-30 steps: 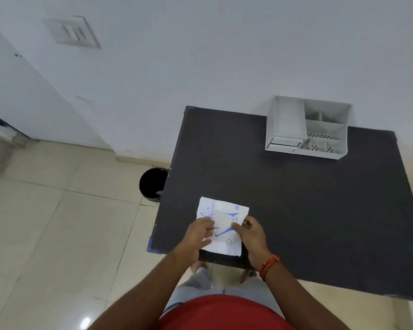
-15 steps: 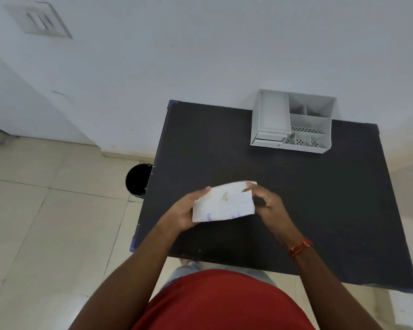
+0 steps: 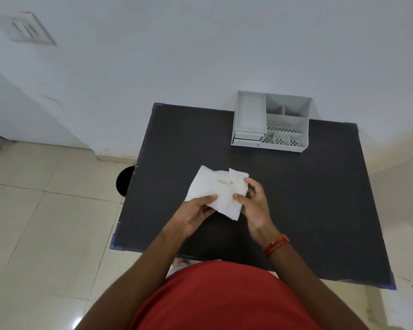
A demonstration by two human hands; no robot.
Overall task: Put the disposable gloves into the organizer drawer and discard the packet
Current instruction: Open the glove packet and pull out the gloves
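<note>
A white paper packet (image 3: 216, 190) of disposable gloves is held above the black table (image 3: 320, 210), plain side up. My left hand (image 3: 196, 214) pinches its lower left edge, thumb on top. My right hand (image 3: 254, 202) grips its right edge with thumb and fingers. The top right corner of the packet looks torn or folded. No gloves show outside the packet. A grey plastic organizer (image 3: 271, 121) stands at the table's back edge against the wall, with two small shut drawers (image 3: 247, 138) at its front left.
A black round bin (image 3: 124, 181) stands on the tiled floor just left of the table. The white wall runs behind the table. A switch plate (image 3: 25, 29) is on the wall at upper left.
Both hands lifted the packet off the table's front edge, turned it printed side down and carried it toward the table's middle. My right hand shifted to the right edge.
</note>
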